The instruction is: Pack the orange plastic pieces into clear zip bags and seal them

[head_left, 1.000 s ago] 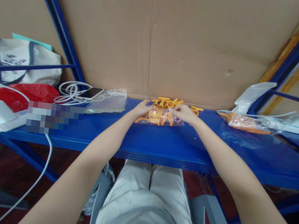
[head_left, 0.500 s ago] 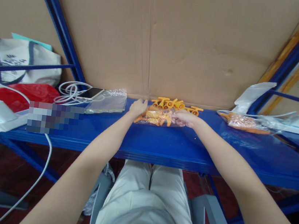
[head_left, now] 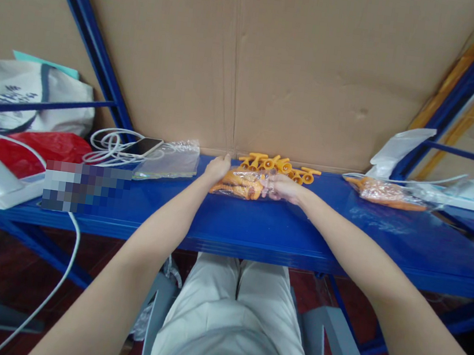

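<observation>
A clear plastic bag (head_left: 240, 185) holding several orange plastic pieces lies on the blue shelf, between my two hands. My left hand (head_left: 218, 168) is closed at the bag's left end, its fingers mostly hidden behind the thumb side. At the other end, my right hand (head_left: 283, 188) pinches the clear film near the bag's mouth. Just behind the bag sits a pile of loose orange T-shaped pieces (head_left: 283, 165) with round hollow ends, some partly covered by my right hand.
Flat clear bags (head_left: 169, 163) lie to the left, beside a phone (head_left: 144, 146) and a coiled white cable (head_left: 108, 146). Further left are a power strip (head_left: 8, 188), a red bag (head_left: 57, 148) and a tote bag (head_left: 59, 99). Another filled bag (head_left: 387, 194) is on the right. Cardboard (head_left: 303, 70) stands behind.
The orange pieces inside the bag have shifted and lie more lengthwise. My right hand has moved slightly left along the bag; my left hand stays at its end.
</observation>
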Demonstrator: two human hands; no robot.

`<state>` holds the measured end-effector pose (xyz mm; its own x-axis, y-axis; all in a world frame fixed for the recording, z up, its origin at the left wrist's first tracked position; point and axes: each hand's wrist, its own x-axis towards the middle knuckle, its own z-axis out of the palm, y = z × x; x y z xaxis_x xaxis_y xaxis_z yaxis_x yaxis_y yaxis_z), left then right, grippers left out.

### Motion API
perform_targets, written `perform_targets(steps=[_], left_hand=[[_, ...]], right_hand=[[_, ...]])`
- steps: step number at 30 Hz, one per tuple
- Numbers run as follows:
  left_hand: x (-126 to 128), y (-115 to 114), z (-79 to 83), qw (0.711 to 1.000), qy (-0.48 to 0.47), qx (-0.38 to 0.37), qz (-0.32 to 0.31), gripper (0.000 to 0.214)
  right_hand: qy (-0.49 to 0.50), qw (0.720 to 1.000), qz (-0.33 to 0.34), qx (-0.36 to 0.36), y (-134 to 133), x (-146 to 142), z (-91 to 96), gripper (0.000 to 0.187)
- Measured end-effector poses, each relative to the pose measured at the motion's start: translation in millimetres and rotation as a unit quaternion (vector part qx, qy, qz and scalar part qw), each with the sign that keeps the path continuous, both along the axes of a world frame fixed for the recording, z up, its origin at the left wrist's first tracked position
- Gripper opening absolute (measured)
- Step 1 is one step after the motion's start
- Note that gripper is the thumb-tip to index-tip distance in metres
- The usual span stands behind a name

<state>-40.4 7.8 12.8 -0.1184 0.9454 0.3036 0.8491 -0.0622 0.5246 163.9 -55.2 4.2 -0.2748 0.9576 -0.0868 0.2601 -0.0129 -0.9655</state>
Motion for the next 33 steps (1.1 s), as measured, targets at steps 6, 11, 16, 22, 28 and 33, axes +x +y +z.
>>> perform_targets(steps=[6,11,16,22,28,33], left_hand=[[4.3,-11.6,1.5,0.998,0.051,-0.017,-0.018,0.044],[5.6,-12.9,-1.5,0.996,0.087,-0.023,-0.028,0.042],[6.6,-12.4,-1.9,0.994,0.098,-0.028,-0.041,0.042],[5.7,-9.7,-2.0,0.991,0.094,-0.018,-0.09,0.045],[2.9,-5.9,-0.9,0.983,0.08,-0.011,-0.164,0.041],[1.7,-11.9,4.2,0.987,0.105,-0.028,-0.122,0.034]], right_hand=[[-0.079,0.995,0.022,0.053,0.2,1.7,-1.0,0.032],[-0.077,0.996,0.016,0.038,1.3,3.4,1.6,0.024],[0.018,0.998,0.064,-0.024,2.2,15.6,14.8,0.033],[0.006,0.994,0.102,0.031,-6.0,19.2,22.9,0.033],[-0.096,0.985,0.059,0.134,-5.9,13.9,21.2,0.008],[-0.114,0.98,0.017,0.161,-4.7,19.7,24.5,0.013]])
